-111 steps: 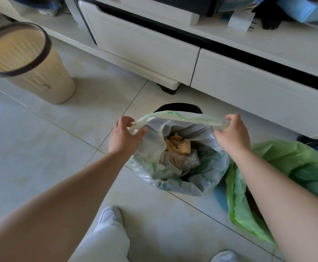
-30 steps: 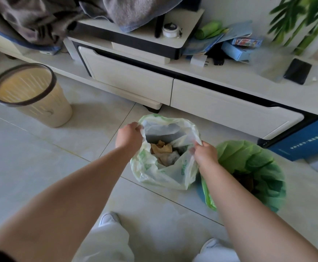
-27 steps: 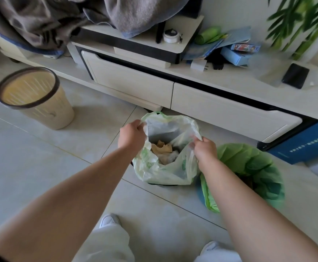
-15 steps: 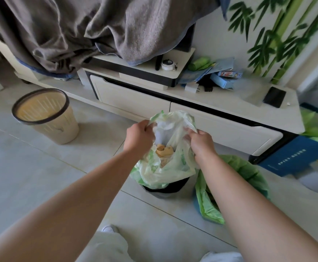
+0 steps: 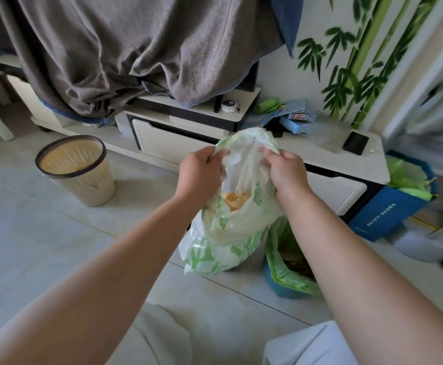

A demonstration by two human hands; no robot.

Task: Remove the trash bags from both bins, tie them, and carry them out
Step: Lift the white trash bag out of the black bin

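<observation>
Left hand (image 5: 200, 175) and right hand (image 5: 287, 175): both curled into fists on the mouth of the trash bag (image 5: 228, 233), one on each side, backs toward the camera. Gathered film pinched in each fist and bunched up in a crest above the fingers. Close together, not touching.

Trash bag: thin translucent white plastic with green leaf-like print, creased and slack. Held up by its top edge in front of the low cabinet (image 5: 178, 143), body hanging down between the forearms. Mouth partly open toward the camera; crumpled yellowish-brown waste (image 5: 234, 200) visible inside. Bottom corner low over the floor tiles (image 5: 57, 246); contact with the floor not resolvable.

Just right of it, partly behind the right forearm: blue bin (image 5: 283, 293) on the floor, lined with a plain green bag (image 5: 274, 248), edge folded outward over the rim, brownish contents inside.

Well apart to the left: beige slatted bin (image 5: 83, 185) with dark rim, upright on the tiles.

Grey blanket (image 5: 136, 48) draped above the cabinet; dark phone (image 5: 355, 143) flat on the cabinet top, far right.
</observation>
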